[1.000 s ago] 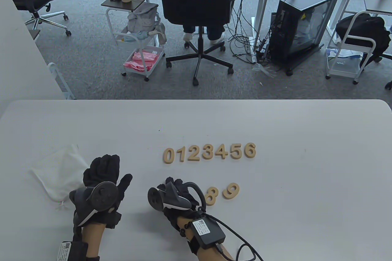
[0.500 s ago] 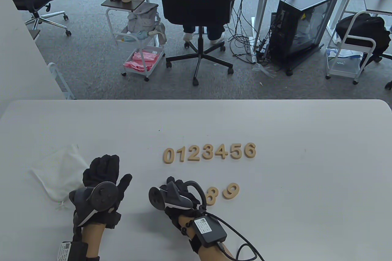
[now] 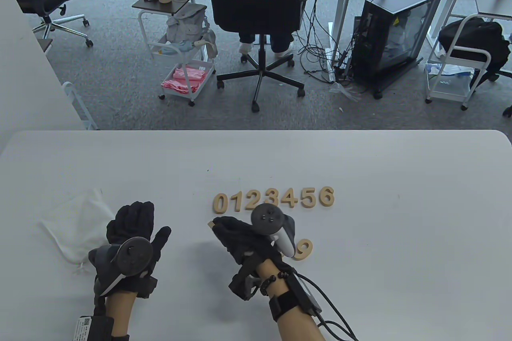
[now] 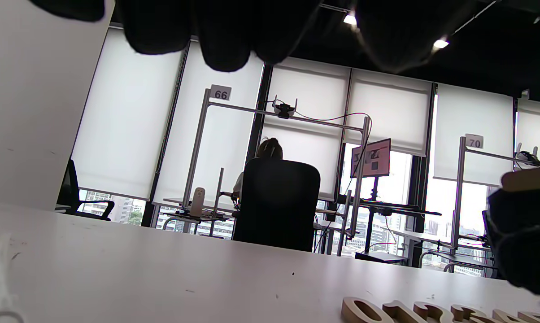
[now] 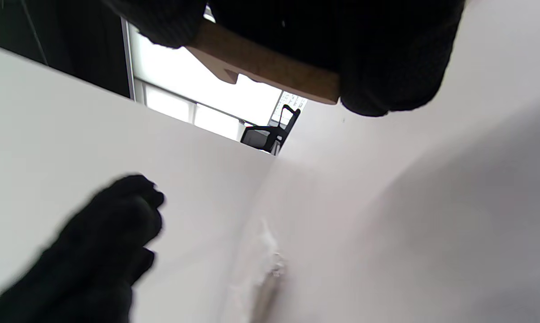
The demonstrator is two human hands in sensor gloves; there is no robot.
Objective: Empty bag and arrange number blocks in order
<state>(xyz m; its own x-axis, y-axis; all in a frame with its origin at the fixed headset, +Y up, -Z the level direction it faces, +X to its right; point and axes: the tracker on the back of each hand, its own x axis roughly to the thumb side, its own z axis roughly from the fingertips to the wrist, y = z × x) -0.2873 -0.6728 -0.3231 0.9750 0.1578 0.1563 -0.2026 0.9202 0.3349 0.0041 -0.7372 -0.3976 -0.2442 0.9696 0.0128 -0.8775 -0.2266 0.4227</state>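
A: Table view first; the right hand [image 3: 240,239] is raised at six o'clock of the row of blocks [image 3: 274,199], zero to six, whose long axis runs nine to three; a wooden tip [image 3: 210,224] pokes out at its nine o'clock side. The nine [image 3: 303,248] lies at four o'clock of that hand; the bag [image 3: 76,223] lies slack by the left hand [image 3: 134,233], whose relaxed fingers hold nothing.

B: Left wrist view; only the row's near end shows at five o'clock; that wooden piece peeks out at three o'clock.

A: Right wrist view; fingers clamp a flat block [image 5: 261,63], probably the seven; its long axis runs ten to four.

B: Risk, I'd judge: swinging over the row, the tracker could knock the two or three askew; or the block lands reversed, since its facing can't be read.
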